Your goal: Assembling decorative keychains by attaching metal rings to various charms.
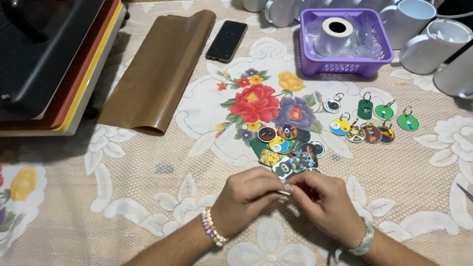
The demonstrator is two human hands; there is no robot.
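Pinching one small pale piece [284,192] together, left hand [245,197] and right hand [322,202] curl closed.

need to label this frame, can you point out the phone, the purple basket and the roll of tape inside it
phone [226,40], head view, middle of its dark screen
purple basket [345,67], head view, front wall
roll of tape [331,38], head view, white outer side below the core hole

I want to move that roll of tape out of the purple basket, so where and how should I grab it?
The tape roll stands on end in the purple basket, its open core facing up. Probably best to come straight down from above, one finger inside the core and thumb on the outer wall; the basket walls block side approaches.
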